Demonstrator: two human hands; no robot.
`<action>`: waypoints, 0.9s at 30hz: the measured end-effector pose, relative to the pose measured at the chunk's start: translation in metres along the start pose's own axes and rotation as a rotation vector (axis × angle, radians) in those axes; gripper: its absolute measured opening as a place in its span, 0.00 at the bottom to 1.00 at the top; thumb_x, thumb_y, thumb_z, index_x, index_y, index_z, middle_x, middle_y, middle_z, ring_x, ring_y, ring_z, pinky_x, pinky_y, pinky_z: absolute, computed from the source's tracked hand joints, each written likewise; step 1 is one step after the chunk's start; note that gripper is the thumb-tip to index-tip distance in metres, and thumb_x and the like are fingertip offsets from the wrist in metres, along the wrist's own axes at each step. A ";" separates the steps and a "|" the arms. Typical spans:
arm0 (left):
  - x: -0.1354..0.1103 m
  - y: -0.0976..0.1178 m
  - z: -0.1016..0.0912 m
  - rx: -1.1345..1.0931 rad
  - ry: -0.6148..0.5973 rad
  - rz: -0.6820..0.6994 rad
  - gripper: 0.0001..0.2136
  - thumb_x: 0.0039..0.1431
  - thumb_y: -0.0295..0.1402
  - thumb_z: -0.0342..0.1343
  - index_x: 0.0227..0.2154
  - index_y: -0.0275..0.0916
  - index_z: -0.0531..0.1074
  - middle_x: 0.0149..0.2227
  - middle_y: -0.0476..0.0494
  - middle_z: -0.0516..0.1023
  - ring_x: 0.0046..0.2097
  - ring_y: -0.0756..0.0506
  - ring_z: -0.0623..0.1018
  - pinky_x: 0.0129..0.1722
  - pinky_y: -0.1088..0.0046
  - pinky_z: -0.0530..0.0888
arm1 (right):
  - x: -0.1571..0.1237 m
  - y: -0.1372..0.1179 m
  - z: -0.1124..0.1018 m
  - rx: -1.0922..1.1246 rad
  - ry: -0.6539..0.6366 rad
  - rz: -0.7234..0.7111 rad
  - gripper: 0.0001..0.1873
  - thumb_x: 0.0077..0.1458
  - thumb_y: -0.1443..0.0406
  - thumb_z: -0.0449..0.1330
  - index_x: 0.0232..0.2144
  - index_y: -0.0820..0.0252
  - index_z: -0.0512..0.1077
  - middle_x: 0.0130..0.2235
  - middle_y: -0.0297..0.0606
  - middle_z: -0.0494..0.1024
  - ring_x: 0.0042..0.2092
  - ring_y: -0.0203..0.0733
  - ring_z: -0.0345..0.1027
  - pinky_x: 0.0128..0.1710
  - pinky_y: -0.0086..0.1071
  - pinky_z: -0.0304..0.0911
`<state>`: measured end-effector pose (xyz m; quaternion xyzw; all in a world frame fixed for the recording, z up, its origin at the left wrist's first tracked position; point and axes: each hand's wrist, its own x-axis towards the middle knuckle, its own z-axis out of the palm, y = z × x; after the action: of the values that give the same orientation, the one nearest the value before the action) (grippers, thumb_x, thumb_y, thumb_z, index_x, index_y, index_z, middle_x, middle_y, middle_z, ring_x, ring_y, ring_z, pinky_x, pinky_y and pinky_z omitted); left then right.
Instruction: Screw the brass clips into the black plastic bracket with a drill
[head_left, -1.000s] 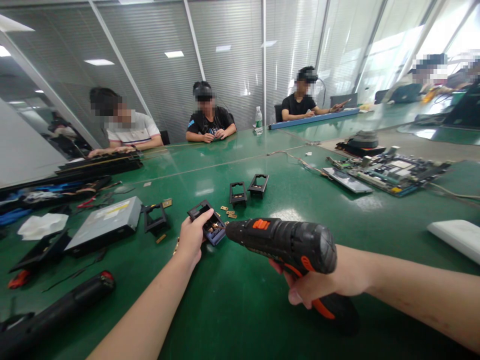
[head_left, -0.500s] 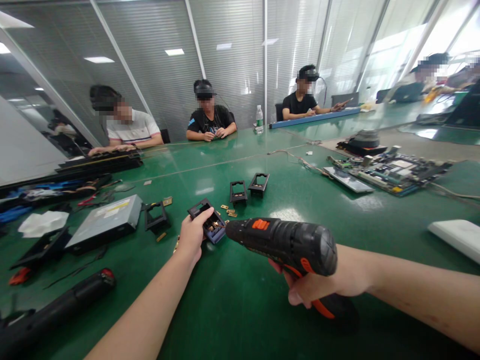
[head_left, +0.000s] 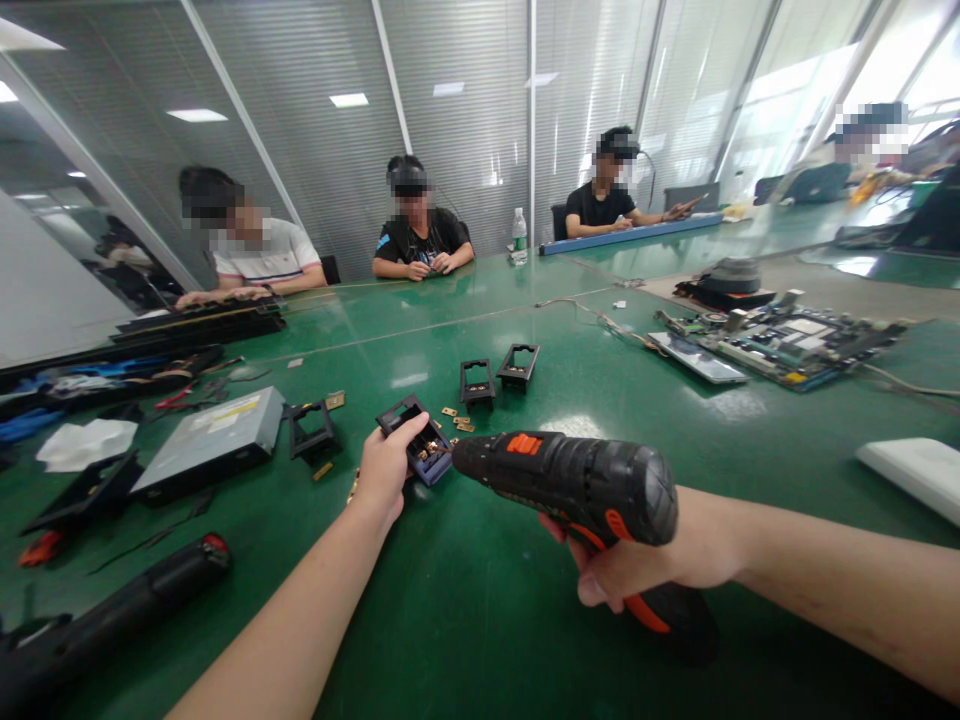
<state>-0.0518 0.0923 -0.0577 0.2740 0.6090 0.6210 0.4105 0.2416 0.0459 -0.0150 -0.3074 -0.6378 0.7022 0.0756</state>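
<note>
My left hand (head_left: pixel 384 465) grips a black plastic socket frame (head_left: pixel 433 474) by its left side, thumb over the rim. Brass-coloured parts show inside it. In my right hand (head_left: pixel 611 570) is a black and orange cordless drill (head_left: pixel 562 480), its nose pointing left at the frame's inside; whether the tip touches a screw is too small to tell. Two similar black frames, one (head_left: pixel 476 384) beside another (head_left: pixel 518 366), stand just beyond. Small brass plates (head_left: pixel 463 423) lie beside the held frame. A further black frame (head_left: pixel 313 432) sits to the left.
A grey metal disc drive (head_left: pixel 214 445) and a black cylindrical tool (head_left: pixel 120 605) lie at left. Circuit boards (head_left: pixel 795 335), a phone-like slab (head_left: pixel 697 357) and a white box (head_left: pixel 911 475) are at right. Several people sit across the green table, near a water bottle (head_left: pixel 519 238).
Almost nothing differs. The drill has shifted very slightly, while the frame and my left hand stay in place.
</note>
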 end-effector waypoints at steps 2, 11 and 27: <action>0.000 0.000 0.000 -0.001 -0.004 0.000 0.16 0.44 0.33 0.73 0.38 0.35 0.80 0.33 0.41 0.83 0.31 0.43 0.82 0.31 0.66 0.80 | 0.000 0.000 0.000 0.004 0.003 0.005 0.21 0.41 0.59 0.75 0.33 0.64 0.72 0.28 0.35 0.76 0.27 0.35 0.71 0.26 0.27 0.68; 0.003 -0.003 -0.002 0.011 -0.010 0.003 0.18 0.44 0.36 0.73 0.38 0.35 0.81 0.33 0.41 0.83 0.30 0.42 0.81 0.29 0.67 0.78 | -0.001 0.000 -0.001 -0.001 0.003 0.010 0.22 0.41 0.60 0.75 0.34 0.64 0.72 0.28 0.34 0.76 0.27 0.34 0.70 0.26 0.26 0.67; 0.004 -0.004 -0.002 0.018 -0.017 0.003 0.18 0.44 0.37 0.73 0.39 0.36 0.81 0.35 0.39 0.84 0.32 0.41 0.82 0.30 0.66 0.78 | 0.000 -0.006 0.000 0.071 -0.002 0.012 0.25 0.40 0.64 0.75 0.38 0.62 0.69 0.27 0.30 0.76 0.26 0.34 0.71 0.26 0.27 0.68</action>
<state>-0.0545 0.0944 -0.0629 0.2839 0.6105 0.6137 0.4125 0.2404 0.0470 -0.0096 -0.3077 -0.6104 0.7253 0.0816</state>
